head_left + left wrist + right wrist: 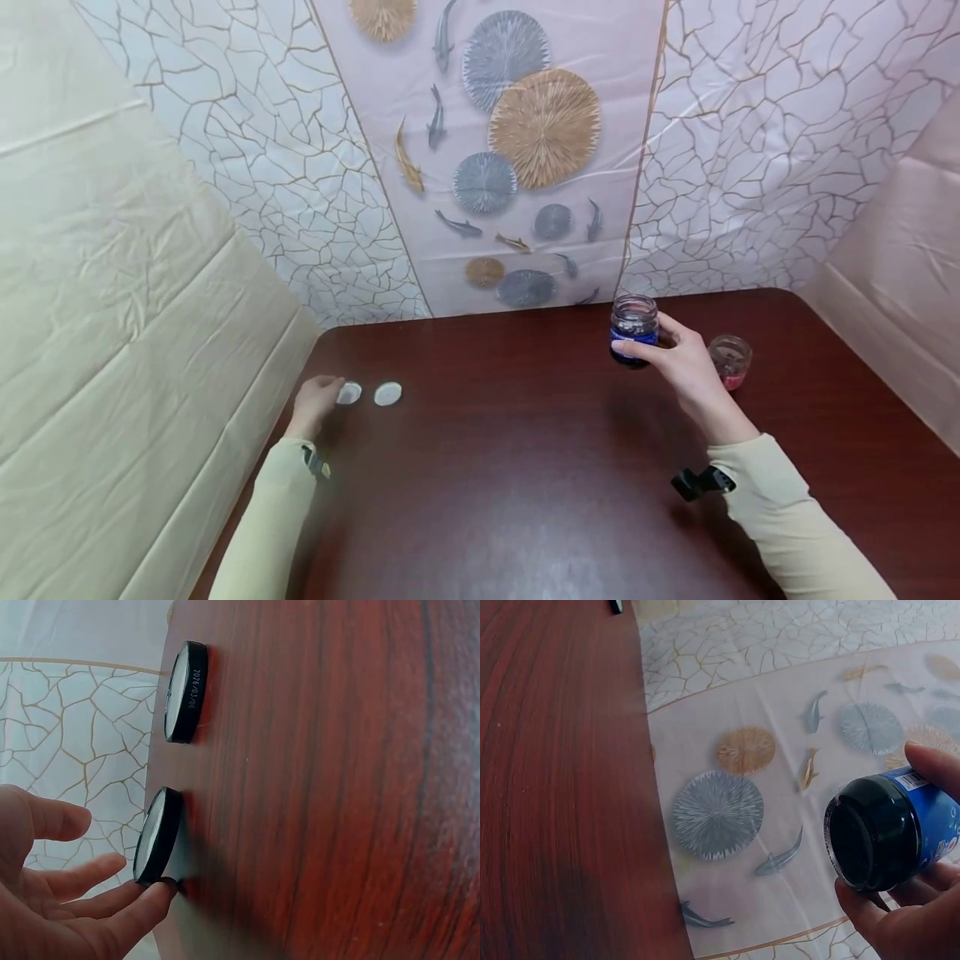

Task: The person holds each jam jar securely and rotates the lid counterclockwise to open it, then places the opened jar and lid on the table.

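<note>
My right hand (693,371) grips a glass jar (634,329) with a blue label and no lid on it, held up above the table's right half. In the right wrist view the jar's dark bottom (855,840) faces the camera. At the table's left side my left hand (315,402) touches the edge of a round lid (159,836), black-rimmed with its pale inside up. The thumb (64,820) stands apart from that lid. A second lid like it (387,394) lies just to the right, with a date printed on its rim.
Another open glass jar (731,360), with some red low on it, stands behind the right hand at the table's right. The dark red-brown table (510,467) meets a patterned cloth backdrop (517,233). A cream cloth wall (135,333) runs along the left.
</note>
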A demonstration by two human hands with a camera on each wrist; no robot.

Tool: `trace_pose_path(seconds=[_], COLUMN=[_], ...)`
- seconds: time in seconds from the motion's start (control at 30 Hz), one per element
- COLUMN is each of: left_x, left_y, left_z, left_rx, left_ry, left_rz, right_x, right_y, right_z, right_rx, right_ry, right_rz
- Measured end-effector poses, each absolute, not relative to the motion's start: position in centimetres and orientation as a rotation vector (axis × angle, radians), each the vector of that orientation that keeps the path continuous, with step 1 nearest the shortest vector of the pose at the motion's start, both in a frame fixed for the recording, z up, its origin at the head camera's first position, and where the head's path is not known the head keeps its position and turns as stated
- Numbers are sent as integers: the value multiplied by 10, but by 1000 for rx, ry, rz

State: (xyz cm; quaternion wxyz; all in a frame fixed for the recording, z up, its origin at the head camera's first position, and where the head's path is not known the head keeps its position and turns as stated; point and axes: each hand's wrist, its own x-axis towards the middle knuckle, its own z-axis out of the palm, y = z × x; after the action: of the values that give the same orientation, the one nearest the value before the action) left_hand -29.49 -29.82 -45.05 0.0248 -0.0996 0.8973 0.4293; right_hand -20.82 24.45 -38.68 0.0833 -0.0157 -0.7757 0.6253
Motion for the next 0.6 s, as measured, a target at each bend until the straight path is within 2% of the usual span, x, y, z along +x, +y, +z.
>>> trace_pose_path(seconds=[0.6], left_x=[-298], left_y=[-299], left_z=[-449], left_rx=[-334], left_ry=[2756], left_rz=[1284], right_x=[-216], right_y=[250], right_z=[-401], right_rx=[-119], right_ry=[-2314], right_rz=[1843])
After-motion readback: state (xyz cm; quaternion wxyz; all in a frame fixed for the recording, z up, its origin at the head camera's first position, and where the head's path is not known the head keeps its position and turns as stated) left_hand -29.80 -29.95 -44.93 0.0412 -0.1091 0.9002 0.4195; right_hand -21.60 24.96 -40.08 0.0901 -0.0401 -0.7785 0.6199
